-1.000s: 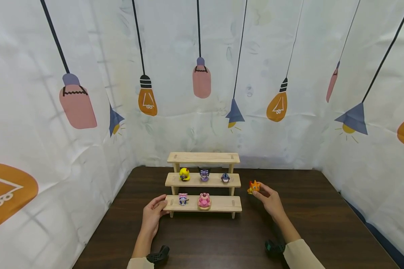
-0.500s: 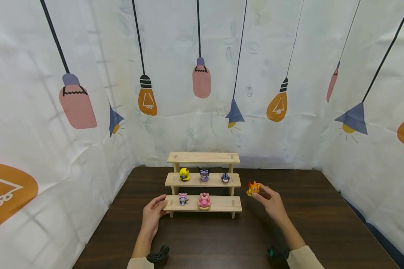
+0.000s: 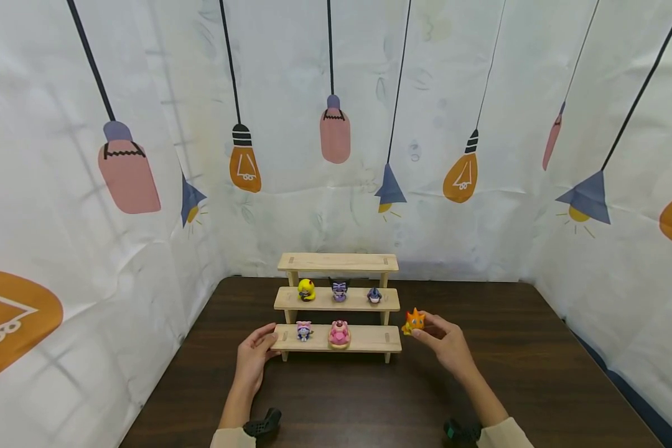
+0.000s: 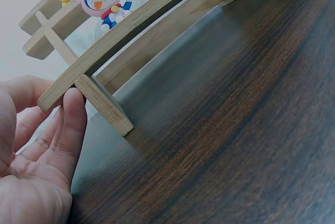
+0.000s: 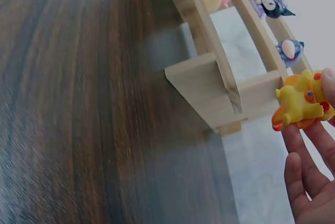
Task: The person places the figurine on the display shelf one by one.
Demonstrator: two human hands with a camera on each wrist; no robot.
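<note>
A three-step wooden display shelf [image 3: 374, 339] stands on the dark table. My left hand [image 3: 251, 359] grips the left end of its lowest board; in the left wrist view, fingertips [image 4: 75, 106] reach under that board beside a leg. Between thumb and fingers, my right hand [image 3: 450, 350] pinches a small orange and yellow figurine [image 3: 413, 322] with a spiky top, just off the right end of the shelf. In the right wrist view the yellow side of the figurine [image 5: 301, 101] shows. On the lowest board sit a pink-hooded figurine [image 3: 304, 331] and a pink bear figurine [image 3: 339, 335].
The middle board carries a yellow-haired figurine [image 3: 307, 290], a purple and black one [image 3: 339, 291] and a small blue one [image 3: 374, 295]. Above it is the bare top board [image 3: 338, 262]. Lamp-printed white cloth [image 3: 291, 224] surrounds the table [image 3: 336, 404].
My right hand has carried the orange and yellow figurine left and slightly toward me, closer to the lowest board's right end. My left hand stays at the shelf.
</note>
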